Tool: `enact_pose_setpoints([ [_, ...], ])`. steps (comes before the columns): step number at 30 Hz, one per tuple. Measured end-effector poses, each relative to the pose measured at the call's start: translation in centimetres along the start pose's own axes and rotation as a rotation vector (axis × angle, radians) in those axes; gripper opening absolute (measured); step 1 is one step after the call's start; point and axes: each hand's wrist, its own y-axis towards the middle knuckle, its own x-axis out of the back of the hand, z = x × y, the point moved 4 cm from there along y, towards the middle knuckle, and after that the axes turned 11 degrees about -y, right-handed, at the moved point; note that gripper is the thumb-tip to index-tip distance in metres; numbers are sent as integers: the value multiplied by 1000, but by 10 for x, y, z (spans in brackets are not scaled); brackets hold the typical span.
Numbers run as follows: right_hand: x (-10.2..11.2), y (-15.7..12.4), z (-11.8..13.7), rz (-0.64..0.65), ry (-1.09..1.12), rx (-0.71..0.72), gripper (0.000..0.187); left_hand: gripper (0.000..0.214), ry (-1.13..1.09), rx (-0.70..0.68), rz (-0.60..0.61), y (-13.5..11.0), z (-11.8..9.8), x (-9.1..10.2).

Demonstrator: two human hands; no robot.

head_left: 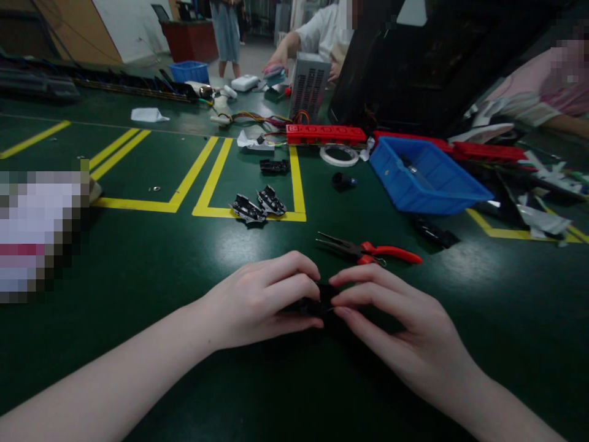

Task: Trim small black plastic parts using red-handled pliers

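Note:
My left hand [267, 301] is closed around a small black plastic part [326, 296] low over the green table. Meeting it from the right, my right hand [405, 319] has thumb and fingertips pinched at the part's right end. Fingers cover much of the part, so its exact kind does not show. Just beyond my hands lie long-nose pliers [363, 250] with red handles, jaws toward the left. Farther off, two open black-and-silver shell pieces [248, 210] rest on the yellow tape line, and another black piece [274, 166] lies behind them.
A blue bin [427, 199] stands at right, with a dark glossy part [435, 232] before it. Behind are a tape roll [339, 155], red power strip [326, 134], metal box [309, 83] with wires and a large black panel [414, 67]. Other people sit across the table.

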Motion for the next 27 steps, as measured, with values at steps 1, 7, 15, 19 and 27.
enact_pose_setpoints([
  [1,-1,-1,-1,4,4,0,13,13,-1,3,2,0,0,0],
  [7,0,-1,0,1,-17,39,13,13,-3,6,-2,0,0,1],
  [15,-6,0,5,14,-42,70,15,11,-7,76,73,1,3,-3],
  [19,-16,-3,4,53,-5,99,15,12,46,121,112,3,7,-6],
  [27,-15,-3,6,46,-91,98,14,19,149,151,116,4,12,-8],
])
